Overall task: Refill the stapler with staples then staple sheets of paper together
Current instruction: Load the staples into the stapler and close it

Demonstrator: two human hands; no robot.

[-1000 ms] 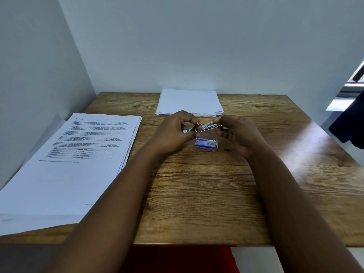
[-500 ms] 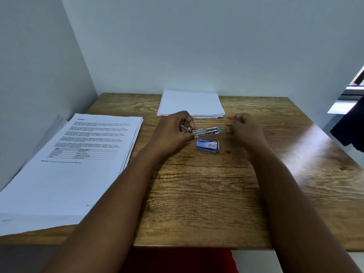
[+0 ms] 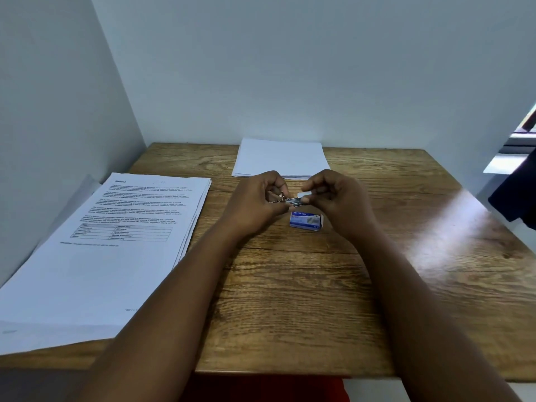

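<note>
Soft daylight, probably from window [image 3: 522, 132] at right; bright glare patch on wooden table [image 3: 461, 210]; printed text blurred; wide-angle stretching at edges.

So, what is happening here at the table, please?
A person is refilling a small stapler. The left hand grips the stapler above the wooden table, and the right hand pinches a small pale strip, probably staples, at its front end. A blue staple box lies just below the hands. The printed paper stack lies at the left, untouched.
</note>
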